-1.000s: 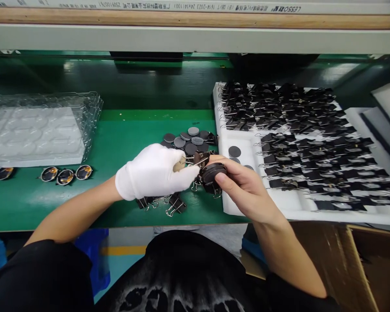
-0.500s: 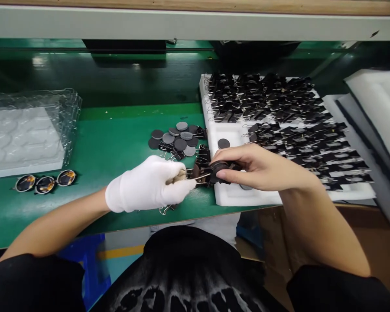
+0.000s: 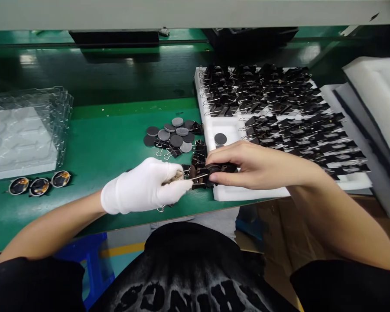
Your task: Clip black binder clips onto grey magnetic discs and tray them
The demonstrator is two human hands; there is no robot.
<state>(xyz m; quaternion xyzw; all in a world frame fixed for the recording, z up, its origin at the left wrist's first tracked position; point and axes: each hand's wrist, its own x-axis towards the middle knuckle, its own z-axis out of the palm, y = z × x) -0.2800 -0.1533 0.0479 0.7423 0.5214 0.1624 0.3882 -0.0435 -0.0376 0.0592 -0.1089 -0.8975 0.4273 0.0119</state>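
My left hand (image 3: pixel 143 186), in a white glove, is closed on the wire handles of a black binder clip (image 3: pixel 198 180). The bare fingers of my right hand (image 3: pixel 243 167) pinch dark round pieces at the clip's jaw side, near the white foam tray's left front. Exactly how the clip and the pieces meet is partly hidden by my fingers. Behind my hands, grey and black discs (image 3: pixel 176 139) lie in a loose pile with several binder clips (image 3: pixel 173 151) on the green table.
The white foam tray (image 3: pixel 247 193) holds rows of clipped black pieces (image 3: pixel 263 91) and a dark disc (image 3: pixel 220 138). Clear plastic trays (image 3: pixel 22 134) and round tortoiseshell-patterned pieces (image 3: pixel 39 186) are at left. White foam (image 3: pixel 380 95) leans at right.
The view has shifted slightly, so the table's things appear a little higher and further left. Both hands keep their hold on the clip and dark pieces, with little other movement.
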